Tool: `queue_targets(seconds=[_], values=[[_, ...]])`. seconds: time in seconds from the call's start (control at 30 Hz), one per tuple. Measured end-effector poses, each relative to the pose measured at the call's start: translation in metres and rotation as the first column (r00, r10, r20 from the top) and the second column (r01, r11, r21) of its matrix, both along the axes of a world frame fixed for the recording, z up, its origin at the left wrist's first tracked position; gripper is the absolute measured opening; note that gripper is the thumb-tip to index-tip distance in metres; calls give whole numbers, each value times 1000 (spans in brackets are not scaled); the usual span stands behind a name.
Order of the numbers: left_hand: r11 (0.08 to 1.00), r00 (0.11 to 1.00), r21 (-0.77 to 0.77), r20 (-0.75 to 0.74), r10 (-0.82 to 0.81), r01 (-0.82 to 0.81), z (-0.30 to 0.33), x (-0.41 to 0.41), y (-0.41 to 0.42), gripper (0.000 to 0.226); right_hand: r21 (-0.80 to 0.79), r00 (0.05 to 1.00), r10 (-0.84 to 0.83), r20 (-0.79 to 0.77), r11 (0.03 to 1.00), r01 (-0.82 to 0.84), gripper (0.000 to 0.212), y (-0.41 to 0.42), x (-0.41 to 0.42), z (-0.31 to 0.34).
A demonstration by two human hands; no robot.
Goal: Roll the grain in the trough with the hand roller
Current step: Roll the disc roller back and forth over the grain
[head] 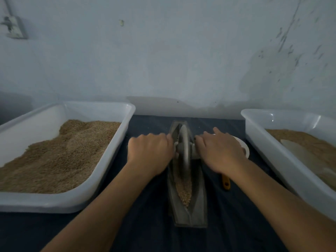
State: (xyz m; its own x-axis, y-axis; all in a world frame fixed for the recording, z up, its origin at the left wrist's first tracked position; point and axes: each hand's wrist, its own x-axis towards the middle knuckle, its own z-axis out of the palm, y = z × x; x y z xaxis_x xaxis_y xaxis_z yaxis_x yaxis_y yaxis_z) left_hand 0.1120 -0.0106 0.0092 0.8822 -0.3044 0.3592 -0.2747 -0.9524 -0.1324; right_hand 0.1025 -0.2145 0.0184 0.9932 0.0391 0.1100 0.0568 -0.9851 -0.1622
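Observation:
A narrow grey metal trough [197,213] lies lengthwise on the dark cloth in the middle. Tan grain [184,190] fills its groove, mostly in the near half. The hand roller [184,142], a grey disc on a short axle, stands upright in the groove near the far half and looks blurred. My left hand [150,153] grips the left end of the axle with curled fingers. My right hand [219,151] rests on the right end of the axle, fingers bent over it; the handle itself is hidden under both hands.
A white tub [101,186] heaped with grain stands at the left. Another white tub [269,151] holding grain and a pale scoop stands at the right. A white bowl [244,146] and an orange-handled tool [226,182] lie behind my right hand. A wall rises just past the trough.

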Motion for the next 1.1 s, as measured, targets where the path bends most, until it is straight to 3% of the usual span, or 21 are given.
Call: queue_targets(seconds=[0.07,0.17,0.23,0.33,0.47,0.57,0.73,0.83,0.97,1.1], values=[[989,990,51,26,-138,136,-5,-37,16,18,-34,994,65,86,997,-62,74,1,-34,0],[982,979,-24,-78,-190,189,-3,-53,28,40,-94,989,109,97,991,-100,86,6,-55,9],[977,972,-191,-190,-136,100,2,-34,23,50,-89,995,88,52,992,-84,86,10,-45,15],[907,922,-382,-387,18,-178,8,16,6,39,-27,998,8,-67,1000,-10,65,10,-3,18],[850,936,-430,-302,182,-304,18,76,-13,26,10,985,-114,-128,993,116,52,3,68,21],[869,934,-387,-295,201,-309,25,95,-23,21,80,981,-133,-144,986,146,50,-2,91,21],[938,942,-265,-305,140,-225,18,69,-16,31,44,993,-90,-78,995,94,60,1,47,5],[983,986,-157,-154,67,-92,5,21,-8,32,61,996,-66,65,996,62,58,4,-9,-6],[953,999,-303,48,19,-4,-6,-32,4,23,13,969,2,245,1000,-5,75,6,-64,-8],[922,995,-379,-92,41,-73,-5,-18,5,24,2,970,-27,243,1000,28,68,9,-57,-8]])
